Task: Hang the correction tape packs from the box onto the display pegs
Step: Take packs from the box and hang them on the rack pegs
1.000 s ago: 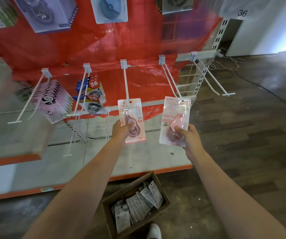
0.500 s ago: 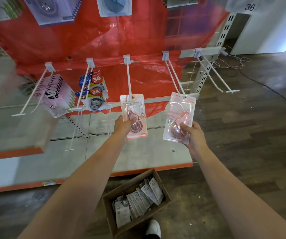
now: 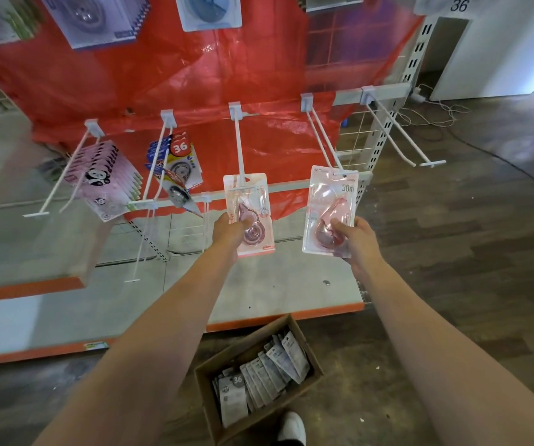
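The correction tape packs are flat blister cards, and two pink ones are up at the display right now: one pack (image 3: 249, 215) at the tip of the middle peg (image 3: 239, 149), the other pack (image 3: 330, 209) at the tip of the peg to its right (image 3: 323, 140). Judging by their look, they are very light, with a thin card back that flexes easily and a clear, slick plastic bubble over the dispenser; the hang hole sits at the top edge, so the sensible hold is low on the card, leaving the top free to find the peg. The left hand (image 3: 230, 231) does just that, its fingers curled around the lower left part of its pack, thumb across the front. The right hand (image 3: 357, 243) pinches the bottom right corner of its pack, thumb pressed on the bubble. Whether either hole is already threaded on its peg cannot be told. More packs lie stacked in the cardboard box (image 3: 256, 381) on the floor below, and two pegs further left already carry hung packs (image 3: 104, 178).
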Action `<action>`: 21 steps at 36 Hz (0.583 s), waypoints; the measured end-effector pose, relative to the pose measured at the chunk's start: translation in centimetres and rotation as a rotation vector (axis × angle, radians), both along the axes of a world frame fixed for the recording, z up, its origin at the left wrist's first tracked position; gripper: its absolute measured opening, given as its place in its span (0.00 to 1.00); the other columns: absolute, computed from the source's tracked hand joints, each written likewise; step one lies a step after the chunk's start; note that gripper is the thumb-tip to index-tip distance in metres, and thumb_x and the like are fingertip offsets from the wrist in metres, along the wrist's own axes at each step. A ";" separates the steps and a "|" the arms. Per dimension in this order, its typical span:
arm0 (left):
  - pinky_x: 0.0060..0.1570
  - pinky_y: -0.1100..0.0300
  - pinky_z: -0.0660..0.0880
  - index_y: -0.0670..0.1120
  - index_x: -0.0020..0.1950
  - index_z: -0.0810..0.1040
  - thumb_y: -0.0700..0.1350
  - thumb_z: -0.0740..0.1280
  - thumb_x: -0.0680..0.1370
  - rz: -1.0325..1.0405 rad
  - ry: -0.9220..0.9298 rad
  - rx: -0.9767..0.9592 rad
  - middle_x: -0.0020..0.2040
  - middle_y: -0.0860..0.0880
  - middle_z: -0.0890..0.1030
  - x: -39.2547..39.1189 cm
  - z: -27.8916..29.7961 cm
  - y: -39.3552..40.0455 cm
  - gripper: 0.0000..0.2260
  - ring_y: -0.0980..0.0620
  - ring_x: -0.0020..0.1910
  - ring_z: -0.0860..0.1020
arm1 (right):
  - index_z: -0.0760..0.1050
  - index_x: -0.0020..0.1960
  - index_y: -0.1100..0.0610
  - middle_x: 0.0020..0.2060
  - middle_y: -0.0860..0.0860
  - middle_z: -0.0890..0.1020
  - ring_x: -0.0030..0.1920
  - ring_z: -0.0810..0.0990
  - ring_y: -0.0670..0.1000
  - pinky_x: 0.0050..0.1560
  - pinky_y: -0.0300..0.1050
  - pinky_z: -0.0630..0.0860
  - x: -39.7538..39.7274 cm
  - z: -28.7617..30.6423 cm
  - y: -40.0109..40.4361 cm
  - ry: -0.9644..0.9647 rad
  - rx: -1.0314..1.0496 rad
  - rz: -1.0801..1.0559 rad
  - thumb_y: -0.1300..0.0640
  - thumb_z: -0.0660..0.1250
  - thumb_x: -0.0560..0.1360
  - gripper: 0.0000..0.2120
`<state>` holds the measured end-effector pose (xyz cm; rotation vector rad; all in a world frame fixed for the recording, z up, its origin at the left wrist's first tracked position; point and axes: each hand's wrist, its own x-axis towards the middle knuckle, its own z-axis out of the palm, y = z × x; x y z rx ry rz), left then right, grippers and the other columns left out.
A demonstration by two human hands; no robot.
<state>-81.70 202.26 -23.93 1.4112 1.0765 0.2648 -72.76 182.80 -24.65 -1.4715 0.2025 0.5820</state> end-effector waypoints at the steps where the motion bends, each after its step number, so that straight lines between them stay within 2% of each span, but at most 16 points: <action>1: 0.52 0.57 0.70 0.41 0.66 0.73 0.40 0.68 0.78 -0.002 -0.008 0.005 0.61 0.42 0.78 0.1 -0.2 0.0 0.17 0.46 0.55 0.76 | 0.73 0.57 0.55 0.54 0.56 0.81 0.55 0.81 0.57 0.58 0.58 0.77 0.2 -0.1 0.2 -0.009 -0.010 0.001 0.60 0.69 0.75 0.11; 3: 0.50 0.57 0.71 0.40 0.65 0.74 0.39 0.67 0.78 -0.006 -0.022 0.011 0.60 0.41 0.78 0.2 -0.6 0.2 0.16 0.47 0.52 0.76 | 0.73 0.57 0.56 0.55 0.56 0.80 0.56 0.80 0.58 0.59 0.60 0.77 0.5 -0.4 0.5 -0.031 -0.037 0.004 0.59 0.70 0.75 0.13; 6: 0.53 0.55 0.74 0.40 0.62 0.75 0.38 0.68 0.77 -0.016 -0.030 0.018 0.59 0.40 0.79 0.5 -1.7 0.7 0.13 0.44 0.55 0.78 | 0.71 0.63 0.57 0.57 0.56 0.79 0.57 0.79 0.58 0.59 0.59 0.77 1.1 -1.5 1.2 -0.052 -0.010 -0.002 0.60 0.70 0.75 0.18; 9: 0.55 0.52 0.75 0.44 0.57 0.75 0.38 0.68 0.77 -0.034 -0.081 -0.004 0.56 0.43 0.79 0.9 -2.8 1.8 0.10 0.45 0.54 0.78 | 0.71 0.61 0.54 0.57 0.56 0.78 0.57 0.79 0.57 0.59 0.58 0.77 1.9 -3.0 2.1 -0.084 0.016 -0.022 0.61 0.70 0.75 0.16; 13: 0.55 0.56 0.72 0.44 0.59 0.74 0.41 0.69 0.77 -0.087 -0.149 0.028 0.53 0.48 0.78 2.0 -4.2 3.4 0.12 0.50 0.52 0.76 | 0.71 0.58 0.52 0.52 0.53 0.80 0.54 0.80 0.57 0.54 0.55 0.79 3.4 -5.3 3.8 -0.158 0.091 -0.031 0.62 0.68 0.75 0.13; 15: 0.56 0.55 0.72 0.41 0.62 0.74 0.41 0.69 0.77 -0.103 -0.189 0.057 0.55 0.47 0.79 2.9 -5.5 4.4 0.14 0.49 0.55 0.77 | 0.70 0.59 0.52 0.52 0.52 0.80 0.54 0.80 0.56 0.51 0.53 0.79 4.3 -6.5 4.6 -0.204 0.125 -0.014 0.61 0.68 0.76 0.13; 18: 0.53 0.57 0.69 0.39 0.64 0.73 0.41 0.69 0.77 -0.100 -0.250 0.091 0.57 0.45 0.78 4.9 -7.3 6.0 0.17 0.49 0.55 0.76 | 0.68 0.64 0.54 0.56 0.54 0.79 0.54 0.81 0.55 0.45 0.48 0.81 6.1 -8.0 6.1 -0.273 0.159 0.020 0.58 0.67 0.77 0.18; 21: 0.55 0.55 0.74 0.40 0.64 0.74 0.40 0.69 0.77 -0.099 -0.318 0.128 0.59 0.44 0.80 7.4 -8.5 7.7 0.16 0.47 0.57 0.78 | 0.65 0.66 0.57 0.54 0.53 0.77 0.51 0.80 0.53 0.43 0.46 0.81 8.4 -9.0 8.4 -0.348 0.126 0.008 0.59 0.65 0.78 0.19</action>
